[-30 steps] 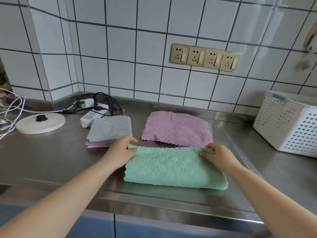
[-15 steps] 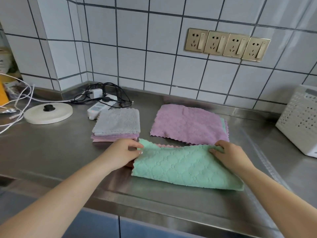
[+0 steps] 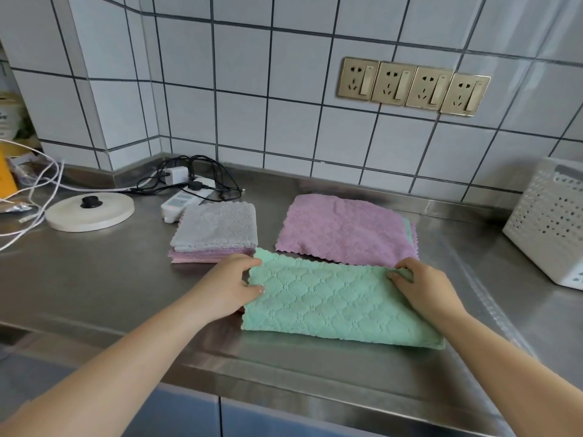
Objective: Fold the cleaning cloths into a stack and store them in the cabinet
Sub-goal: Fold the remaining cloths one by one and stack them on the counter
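Head view showed the left hand point(image 3: 230, 285) pinching the left end of the green cloth point(image 3: 328, 305), thumb on top and fingers curled over its far corner. The right hand point(image 3: 422, 287) gripped the cloth's far right corner the same way. Between the two hands the green cloth lay folded in half near the front edge of the steel counter point(image 3: 94, 279). Just behind the left hand sat the folded stack point(image 3: 216, 234), a grey cloth on top of pink and purple ones. Behind the right hand, the purple cloth point(image 3: 345, 230) lay spread flat over other unfolded ones, its near edge tucked under the green cloth. Toward the counter's right edge stood a white perforated basket point(image 3: 550, 225); its contents could not be seen.
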{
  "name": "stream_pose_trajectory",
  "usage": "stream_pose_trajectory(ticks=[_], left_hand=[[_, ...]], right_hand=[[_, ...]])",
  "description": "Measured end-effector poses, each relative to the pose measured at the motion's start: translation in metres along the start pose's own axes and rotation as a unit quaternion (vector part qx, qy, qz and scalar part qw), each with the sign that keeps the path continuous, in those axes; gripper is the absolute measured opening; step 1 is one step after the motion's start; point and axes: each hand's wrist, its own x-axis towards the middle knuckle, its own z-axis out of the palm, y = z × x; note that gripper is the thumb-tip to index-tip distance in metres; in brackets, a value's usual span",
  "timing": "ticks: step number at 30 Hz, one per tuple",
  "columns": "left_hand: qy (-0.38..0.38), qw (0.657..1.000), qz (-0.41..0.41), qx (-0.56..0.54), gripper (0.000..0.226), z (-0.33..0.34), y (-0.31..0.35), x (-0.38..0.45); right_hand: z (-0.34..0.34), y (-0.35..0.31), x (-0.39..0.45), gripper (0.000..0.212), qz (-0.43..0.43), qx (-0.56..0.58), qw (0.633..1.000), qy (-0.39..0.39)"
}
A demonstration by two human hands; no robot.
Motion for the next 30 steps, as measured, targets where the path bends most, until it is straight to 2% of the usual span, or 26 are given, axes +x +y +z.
stream_pose_trajectory(ticks=[4, 8, 12, 17, 23, 27, 30], left_hand=[[-0.015, 0.999, -0.004, 0.031, 0.065, -0.001, 0.001, 0.000], [-0.034, 0.999, -0.011, -0.019, 0.076, -0.006, -0.002, -0.005], [-0.020, 0.999, 0.000, -0.029, 0.072, -0.004, -0.004, -0.023], [0.000, 0.999, 0.040, -0.034, 0.062, 0.009, 0.003, -0.041], [0.056, 0.994, 0.088, 0.023, 0.054, 0.021, 0.012, -0.046], [0.060, 0.990, 0.093, 0.084, 0.051, 0.023, 0.007, -0.051], [0.113, 0.972, 0.113, 0.171, 0.045, 0.023, 0.012, -0.051]], right_hand=[[0.000, 0.001, 0.001, 0.017, 0.018, -0.001, 1.000, -0.005], [-0.007, 0.004, -0.001, 0.033, 0.055, 0.018, 0.998, -0.021], [-0.016, 0.015, -0.016, 0.049, 0.077, 0.001, 0.996, -0.051], [-0.015, 0.023, -0.046, 0.047, 0.064, -0.001, 0.997, -0.042], [-0.012, 0.020, -0.067, 0.047, 0.017, 0.027, 0.999, 0.005], [-0.017, 0.028, -0.071, 0.045, 0.017, -0.012, 1.000, 0.009], [-0.023, 0.026, -0.070, 0.038, 0.013, -0.055, 0.998, 0.037]])
